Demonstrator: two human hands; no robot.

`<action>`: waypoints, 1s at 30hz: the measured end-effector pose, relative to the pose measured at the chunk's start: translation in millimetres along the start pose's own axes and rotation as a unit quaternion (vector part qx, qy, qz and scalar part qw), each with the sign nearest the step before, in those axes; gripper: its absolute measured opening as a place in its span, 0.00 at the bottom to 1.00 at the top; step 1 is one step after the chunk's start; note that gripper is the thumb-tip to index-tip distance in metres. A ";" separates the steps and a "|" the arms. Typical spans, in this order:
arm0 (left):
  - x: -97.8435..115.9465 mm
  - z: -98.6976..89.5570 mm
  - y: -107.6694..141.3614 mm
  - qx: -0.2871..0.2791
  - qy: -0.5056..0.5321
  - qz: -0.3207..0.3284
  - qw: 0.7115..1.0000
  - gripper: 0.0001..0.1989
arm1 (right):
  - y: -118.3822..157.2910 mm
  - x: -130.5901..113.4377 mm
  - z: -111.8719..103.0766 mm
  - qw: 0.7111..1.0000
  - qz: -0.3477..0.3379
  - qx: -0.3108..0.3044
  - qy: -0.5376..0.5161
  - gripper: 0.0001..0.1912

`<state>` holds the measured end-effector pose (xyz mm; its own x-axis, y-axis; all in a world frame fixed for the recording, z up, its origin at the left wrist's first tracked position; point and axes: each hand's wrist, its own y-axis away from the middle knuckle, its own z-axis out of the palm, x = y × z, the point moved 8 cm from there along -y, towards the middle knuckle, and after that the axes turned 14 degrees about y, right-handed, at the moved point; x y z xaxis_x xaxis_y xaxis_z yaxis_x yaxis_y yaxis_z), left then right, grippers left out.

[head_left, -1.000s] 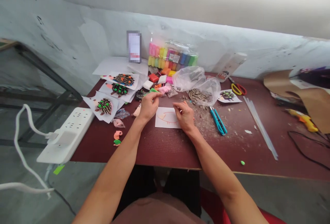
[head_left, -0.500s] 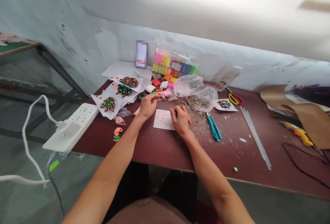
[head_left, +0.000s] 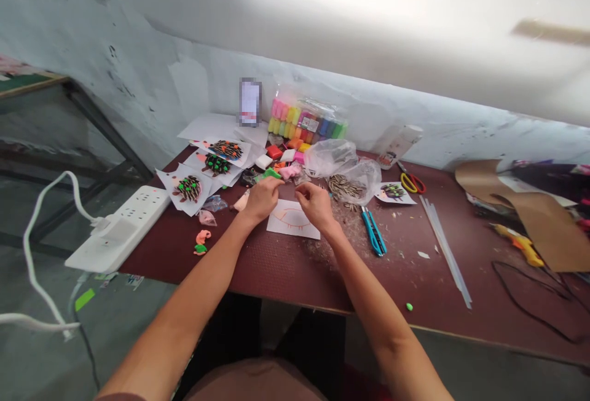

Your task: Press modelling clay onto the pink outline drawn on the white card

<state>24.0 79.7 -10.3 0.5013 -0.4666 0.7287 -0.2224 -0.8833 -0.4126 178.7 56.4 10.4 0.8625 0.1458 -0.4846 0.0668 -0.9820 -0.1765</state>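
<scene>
Since the earlier frame, the right hand has been shifted up and off most of the white sheet, so that more of the orange drawing is uncovered; the orange stick seen beside that hand is no longer visible. The left hand is kept near the sheet's upper left corner, and the view has been tilted slightly.

The sheet is laid flat on the dark red table, in front of the body and between the forearms. Its long side is run left to right, dipping a little towards the right, and the drawn oval with short strokes below is stretched the same way. From both sets of fingertips, the drawing is found on the body side, just below. The sheet's right part is overlapped by the right hand, which appears the nearer; whether it is touched cannot be told.

The fingers of both hands are curled, their tips pointed towards each other with a small gap between. Whether anything small is pinched in either hand cannot be made out.

Beyond the fingertips, soft pink clay is seen; to the right are placed striped seeds and a blue cutter.
</scene>
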 end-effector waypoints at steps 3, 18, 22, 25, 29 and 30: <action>6.6 4.3 2.4 -0.006 0.000 0.010 1.000 0.20 | -10.7 -3.9 -0.8 0.998 -0.002 -0.015 0.064 0.06; -30.2 -89.3 -6.0 0.268 0.125 -0.059 0.953 0.16 | -33.0 -51.0 38.5 0.994 -0.047 -0.054 0.084 0.10; -31.1 -87.4 -7.7 0.232 0.050 -0.090 0.967 0.17 | -29.2 -61.7 48.3 0.992 -0.054 -0.068 0.095 0.10; -25.3 -74.9 -10.2 0.159 -0.015 -0.099 0.982 0.15 | -25.4 -58.0 47.4 0.994 -0.053 -0.047 0.082 0.11; -20.0 -58.6 -9.1 0.100 -0.059 -0.106 0.988 0.15 | -26.6 -45.1 40.9 0.996 -0.053 -0.001 0.073 0.15; -20.0 -54.9 -8.6 0.085 -0.069 -0.107 0.988 0.15 | -27.9 -41.0 39.0 0.996 -0.049 0.010 0.076 0.16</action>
<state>-30.0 94.2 8.7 0.6340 -0.2490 0.7321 0.0391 -0.9352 -0.3519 121.9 82.5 1.8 0.9184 0.2193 -0.3293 0.1458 -0.9614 -0.2335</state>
